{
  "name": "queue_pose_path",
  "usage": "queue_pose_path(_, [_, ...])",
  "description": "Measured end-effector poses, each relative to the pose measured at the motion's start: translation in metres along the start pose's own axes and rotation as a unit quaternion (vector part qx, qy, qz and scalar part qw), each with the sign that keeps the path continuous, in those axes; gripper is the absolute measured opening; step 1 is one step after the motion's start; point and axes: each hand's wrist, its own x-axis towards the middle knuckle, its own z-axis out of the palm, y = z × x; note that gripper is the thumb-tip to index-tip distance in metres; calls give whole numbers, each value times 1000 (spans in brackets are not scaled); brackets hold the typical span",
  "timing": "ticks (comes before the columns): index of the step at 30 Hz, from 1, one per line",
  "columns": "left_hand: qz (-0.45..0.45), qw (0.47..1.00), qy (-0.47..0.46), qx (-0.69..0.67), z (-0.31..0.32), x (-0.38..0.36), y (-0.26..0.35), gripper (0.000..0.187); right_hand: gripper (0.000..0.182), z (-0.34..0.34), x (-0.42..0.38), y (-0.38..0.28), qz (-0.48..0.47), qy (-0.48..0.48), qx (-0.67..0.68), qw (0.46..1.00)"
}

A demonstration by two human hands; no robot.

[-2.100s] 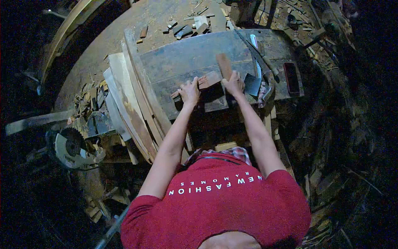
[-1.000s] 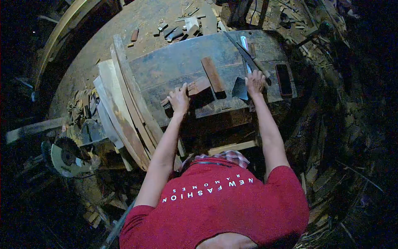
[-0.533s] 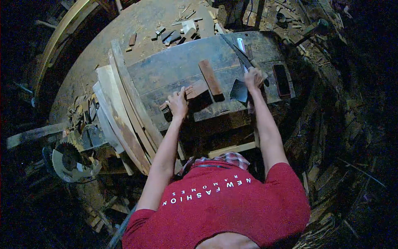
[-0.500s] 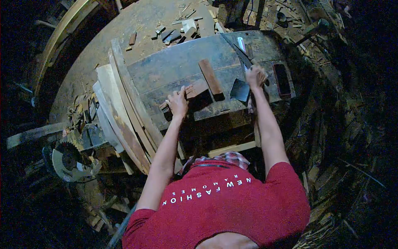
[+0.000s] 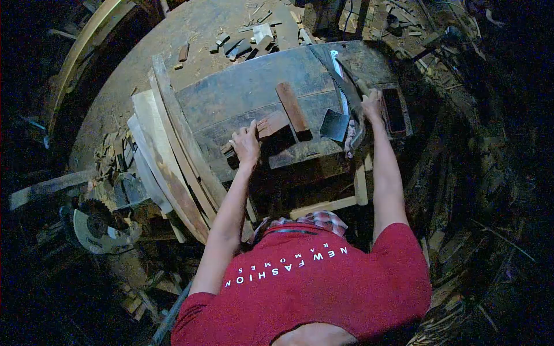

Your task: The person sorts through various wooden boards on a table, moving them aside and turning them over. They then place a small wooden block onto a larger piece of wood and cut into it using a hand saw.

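My left hand (image 5: pixel 246 145) grips a reddish-brown wooden block (image 5: pixel 273 123) near the front of the workbench, its fingers curled over the top. A second wooden piece (image 5: pixel 293 109) lies just right of that block. My right hand (image 5: pixel 372 105) closes on the end of a slim tool (image 5: pixel 359 84), whose exact kind I cannot make out. Left of this hand lies a handsaw (image 5: pixel 330 70) with a toothed blade, its handle (image 5: pixel 352 143) toward me. A pale ruler (image 5: pixel 336 62) lies partly under the saw, and a dark square plate (image 5: pixel 334 125) sits beside it.
A dark, phone-like rectangular object (image 5: pixel 395 109) lies at the bench's right end. Long curved boards (image 5: pixel 167 144) lean along the left side of the workbench (image 5: pixel 225 92). A circular saw (image 5: pixel 95 228) stands at lower left. Wood offcuts (image 5: pixel 245 46) litter the floor behind.
My right hand has let go of the saw handle and moved right to the slim tool. The saw has shifted toward me, uncovering more of the ruler. My left hand stays on the block.
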Motion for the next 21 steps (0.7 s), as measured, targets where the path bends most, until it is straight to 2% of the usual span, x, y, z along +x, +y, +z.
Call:
queue_pose_path(1, [-5,1000,-18,-7,-2,-1,1,54,35,1,-3,5,2,-1,-1,1000])
queue_pose_path(4, [5,1000,-2,-19,1,-1,0,57,33,4,-10,20,118,-71,-74,988])
queue_pose_path(5, [6,1000,-1,-18,2,0,-1,57,33,7,-12,22,119,-69,-73,988])
queue_pose_path(7, [5,1000,-12,-13,3,0,-2,59,34,-1,-25,13,73,52,-170,981])
queue_pose_path(8, [7,1000,-14,-14,4,-1,-2,59,34,-10,-31,6,75,51,-172,981])
queue_pose_path(10, [0,999,-26,-27,1,-1,-2,58,37,-45,-35,-32,39,61,-141,987])
queue_pose_path(11, [3,999,-26,-27,0,-1,-1,58,47,-34,-46,-32,53,33,-126,990])
queue_pose_path(12, [2,999,-26,-32,-3,-1,0,58,47,-36,-53,-38,53,34,-128,990])
queue_pose_path(14, [0,999,-28,-36,-3,-3,2,58,45,-46,-69,-54,65,-70,-66,993])
queue_pose_path(15, [-3,999,-22,-25,-1,-1,1,57,42,-42,-74,-56,69,-22,-73,995])
queue_pose_path(16, [-7,1000,-16,-14,1,-1,1,57,42,-41,-73,-54,68,-23,-73,995])
queue_pose_path(18, [0,1000,-16,-26,2,-3,-1,54,41,-42,-70,-52,130,-101,-11,986])
queue_pose_path(21, [5,999,-12,-30,1,-1,0,50,39,-38,-71,-59,122,-70,-18,990])
